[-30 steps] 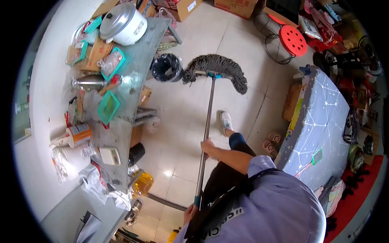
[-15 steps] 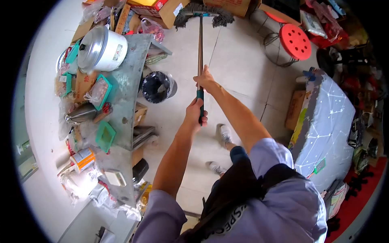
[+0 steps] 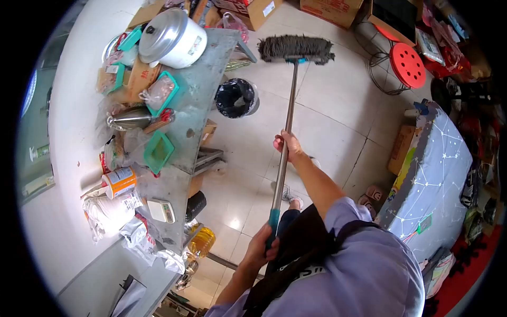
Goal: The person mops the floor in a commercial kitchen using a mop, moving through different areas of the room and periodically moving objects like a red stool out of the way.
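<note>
Inspection at the moment of record: the mop head [image 3: 296, 49] lay flat on the tiled floor [image 3: 338, 116], its strands gathered in a compact bar. It sat beyond the black-lined bin [image 3: 236, 98] and just off the far corner of the desk [image 3: 203, 79].

Half a second earlier the head had been pushed right out against the cardboard boxes [image 3: 253, 8], with both arms extended and the hands close together. It had since been drawn back clear of them onto open tile. A full second earlier it had lain nearer still, splayed beside the bin. The stroke therefore ran out and was on its return over the same strip of floor.

The right hand [image 3: 285, 145] was clenched round the metal handle [image 3: 290, 100] about midway along. The left hand [image 3: 263, 244] had dropped back near the waist, fingers closed on the teal grip [image 3: 273, 216] at the handle's end. The hands now stood well apart.

The rice cooker [image 3: 170, 37] and the clutter on the desk appeared undisturbed. The red stool [image 3: 406, 66] and the bed [image 3: 438, 174] stood well away from the mop.
</note>
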{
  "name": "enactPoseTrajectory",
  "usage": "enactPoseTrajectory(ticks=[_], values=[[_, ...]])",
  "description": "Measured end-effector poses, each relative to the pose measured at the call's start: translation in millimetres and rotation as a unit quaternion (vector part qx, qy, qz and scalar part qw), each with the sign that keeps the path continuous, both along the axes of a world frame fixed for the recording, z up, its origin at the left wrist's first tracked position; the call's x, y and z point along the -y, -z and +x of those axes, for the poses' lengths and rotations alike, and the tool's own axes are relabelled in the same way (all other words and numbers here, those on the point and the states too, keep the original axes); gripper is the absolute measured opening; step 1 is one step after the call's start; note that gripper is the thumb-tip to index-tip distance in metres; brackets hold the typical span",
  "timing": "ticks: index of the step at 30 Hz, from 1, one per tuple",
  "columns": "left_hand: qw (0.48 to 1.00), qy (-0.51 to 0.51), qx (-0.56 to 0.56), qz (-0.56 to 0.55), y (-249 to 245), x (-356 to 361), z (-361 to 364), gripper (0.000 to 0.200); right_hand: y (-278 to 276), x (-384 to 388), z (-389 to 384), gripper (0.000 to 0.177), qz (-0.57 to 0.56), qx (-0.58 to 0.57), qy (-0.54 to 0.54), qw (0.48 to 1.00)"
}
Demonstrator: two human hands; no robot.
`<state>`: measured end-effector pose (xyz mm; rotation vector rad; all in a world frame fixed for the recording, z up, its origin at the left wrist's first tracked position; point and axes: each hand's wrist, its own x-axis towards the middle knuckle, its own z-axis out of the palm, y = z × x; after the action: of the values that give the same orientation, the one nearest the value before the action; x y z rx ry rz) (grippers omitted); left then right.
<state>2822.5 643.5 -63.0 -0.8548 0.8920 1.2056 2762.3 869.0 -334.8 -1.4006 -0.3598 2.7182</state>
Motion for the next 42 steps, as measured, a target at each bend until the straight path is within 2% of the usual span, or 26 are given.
enactPoseTrajectory(ticks=[1,2,4,5,6,10,13,14,15,18,19,20,22,25,26,27,28,29,30,31,32,34,36,39,41,42], values=[[0.999,-0.020,0.027,-0.009,-12.3,22.4,-2.2,0.036,13.0,16.2,-0.7,0.025,-0.052,-0.035,0.037,0.997],[1.000,-0.004,0.019,-0.008,-22.5,46.6,-7.6,0.034,12.6,36.0,-2.9,0.023,-0.108,-0.031,0.013,0.994],[1.000,-0.006,0.028,0.009,-42.1,88.1,-16.9,0.028,-7.1,84.7,-7.3,0.026,0.015,0.083,-0.038,0.996],[0.998,0.043,0.031,-0.026,-62.8,96.2,-21.6,0.018,-25.6,105.3,-9.4,0.025,0.051,0.118,-0.033,0.991],[0.998,0.013,0.059,-0.026,-71.4,112.0,-23.5,0.019,-47.0,119.9,-11.5,0.024,0.085,0.154,-0.025,0.984],[0.986,-0.092,0.142,-0.005,-78.8,144.7,-48.9,0.023,-75.5,135.6,-38.4,0.023,0.083,0.243,-0.058,0.965],[0.989,-0.069,0.131,-0.014,-69.8,111.6,-83.4,0.024,-47.8,114.6,-67.9,0.022,0.122,0.252,-0.105,0.954],[0.962,-0.128,0.239,0.017,-43.7,120.6,-87.6,0.024,-30.6,99.8,-79.5,0.023,0.123,0.242,-0.127,0.954],[0.967,-0.115,0.223,0.037,-38.0,105.1,-98.7,0.025,-21.0,80.9,-91.3,0.026,0.125,0.232,-0.149,0.953],[0.979,-0.086,0.169,0.078,-22.6,43.4,-144.2,0.034,-6.6,30.7,-137.1,0.028,0.167,0.319,-0.173,0.917],[0.980,-0.082,0.163,0.072,-14.4,25.7,-158.9,0.033,-2.4,9.9,-151.0,0.025,0.214,0.314,-0.189,0.906],[0.982,-0.078,0.160,0.066,-2.6,8.0,-173.1,0.033,1.9,-12.8,-163.6,0.040,0.258,0.309,-0.204,0.892],[0.982,-0.082,0.155,0.068,14.5,-31.8,-199.1,0.031,22.4,-56.8,-189.2,0.045,0.296,0.286,-0.230,0.882],[0.980,-0.099,0.155,0.082,25.8,-67.5,-219.8,0.029,20.3,-101.2,-219.2,0.044,0.302,0.322,-0.256,0.860],[0.981,-0.098,0.153,0.070,23.5,-65.1,-214.9,0.029,9.1,-100.0,-218.8,0.040,0.268,0.342,-0.262,0.862],[0.983,-0.094,0.150,0.058,19.7,-58.9,-207.6,0.030,-19.3,-95.5,-213.2,0.034,0.225,0.299,-0.209,0.904],[0.982,-0.085,0.164,0.047,21.3,-37.9,-194.2,0.033,-5.7,-74.7,-198.8,0.027,0.265,0.319,-0.198,0.888],[0.986,-0.065,0.154,-0.020,5.4,-31.5,-189.8,0.037,10.4,-54.0,-183.8,0.025,0.304,0.341,-0.188,0.869],[0.996,-0.010,0.066,-0.051,-11.5,-19.6,-179.0,0.034,11.9,-35.9,-169.6,0.030,0.231,0.359,-0.191,0.884],[0.994,0.056,-0.018,-0.089,-28.3,-7.8,-168.3,0.031,-27.3,-25.6,-162.3,0.034,0.211,0.382,-0.226,0.871],[0.985,0.105,-0.058,-0.121,-48.0,-3.0,-167.6,0.031,-33.0,-3.3,-145.6,0.037,0.248,0.380,-0.233,0.860],[0.969,0.158,-0.080,-0.173,-81.0,2.2,-171.6,0.030,-72.2,18.9,-124.9,0.037,0.171,0.360,-0.215,0.891],[0.954,0.196,-0.091,-0.208,-93.8,-0.5,-181.0,0.029,-83.2,31.7,-113.9,0.032,0.093,0.322,-0.189,0.923],[0.939,0.240,-0.099,-0.227,-99.9,-14.7,-212.1,0.029,-72.6,31.3,-134.6,0.028,0.005,0.253,-0.119,0.960],[0.934,0.266,-0.095,-0.219,-96.6,-34.2,-240.0,0.028,-70.4,17.0,-160.6,0.024,-0.015,0.225,-0.020,0.974],[0.935,0.273,-0.093,-0.208,-92.9,-49.4,-252.0,0.028,-51.8,6.0,-170.1,0.024,0.007,0.207,-0.028,0.978]])
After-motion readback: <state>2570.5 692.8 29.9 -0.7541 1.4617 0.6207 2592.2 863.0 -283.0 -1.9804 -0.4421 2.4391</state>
